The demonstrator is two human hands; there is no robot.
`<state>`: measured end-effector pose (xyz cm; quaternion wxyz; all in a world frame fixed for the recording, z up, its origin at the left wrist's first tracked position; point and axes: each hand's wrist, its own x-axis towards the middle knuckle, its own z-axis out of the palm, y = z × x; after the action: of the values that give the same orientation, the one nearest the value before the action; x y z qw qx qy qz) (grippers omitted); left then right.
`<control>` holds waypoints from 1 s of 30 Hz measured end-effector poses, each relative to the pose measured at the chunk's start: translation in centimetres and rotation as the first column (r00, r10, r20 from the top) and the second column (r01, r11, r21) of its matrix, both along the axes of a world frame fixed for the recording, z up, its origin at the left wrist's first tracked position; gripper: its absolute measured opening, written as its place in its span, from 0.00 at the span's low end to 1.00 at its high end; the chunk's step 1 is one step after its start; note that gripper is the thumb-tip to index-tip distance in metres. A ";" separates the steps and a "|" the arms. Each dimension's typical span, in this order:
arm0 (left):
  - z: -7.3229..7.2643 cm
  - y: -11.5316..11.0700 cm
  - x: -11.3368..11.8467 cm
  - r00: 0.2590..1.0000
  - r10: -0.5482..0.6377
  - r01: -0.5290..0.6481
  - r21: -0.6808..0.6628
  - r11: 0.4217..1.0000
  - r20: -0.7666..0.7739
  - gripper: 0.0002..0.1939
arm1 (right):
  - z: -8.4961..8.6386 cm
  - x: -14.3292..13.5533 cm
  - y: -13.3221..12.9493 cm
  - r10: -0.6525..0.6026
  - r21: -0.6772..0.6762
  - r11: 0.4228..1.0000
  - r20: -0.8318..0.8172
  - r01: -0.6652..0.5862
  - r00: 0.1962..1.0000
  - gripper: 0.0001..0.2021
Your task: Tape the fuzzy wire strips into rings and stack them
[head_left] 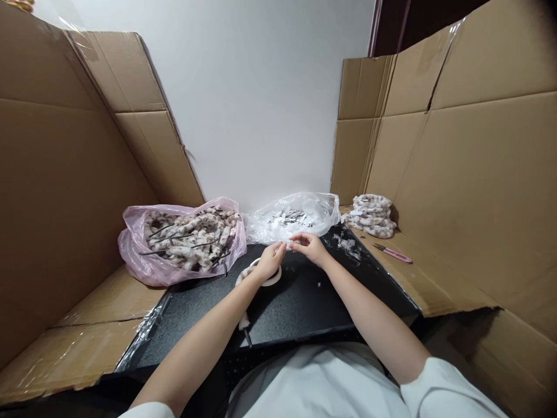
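Over the black tabletop, my left hand (271,261) is closed, thumb and fingertips pinched together. My right hand (310,249) meets it from the right, its curved fingers also pinching. A small pale piece shows between the fingertips; it is too small to name. Below my left wrist lies a white roll of tape (273,282), partly hidden by the hand. A fluffy white-and-brown strip (244,320) with a dark end lies under my left forearm, which covers its middle.
A pink plastic bag (130,249) holds fluffy strips with dark stems. Behind my hands, a clear bag (326,206) contains small white tags. To the right are a fluffy bundle (373,217) and pink thread snips (394,253). Cardboard walls (478,191) flank the black table (200,316).
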<state>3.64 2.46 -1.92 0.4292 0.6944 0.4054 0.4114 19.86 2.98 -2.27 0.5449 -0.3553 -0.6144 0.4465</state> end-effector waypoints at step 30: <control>0.4 0.5 -0.7 0.982 -0.065 0.091 0.145 0.985 -0.175 0.21 | 1.0 2.0 0.6 -0.177 -0.126 0.980 -0.231 0.151 0.957 0.19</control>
<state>2.96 2.94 -1.55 0.3546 0.7731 0.3802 0.3632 21.83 3.54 -1.27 0.6311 -0.3769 -0.4870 0.4718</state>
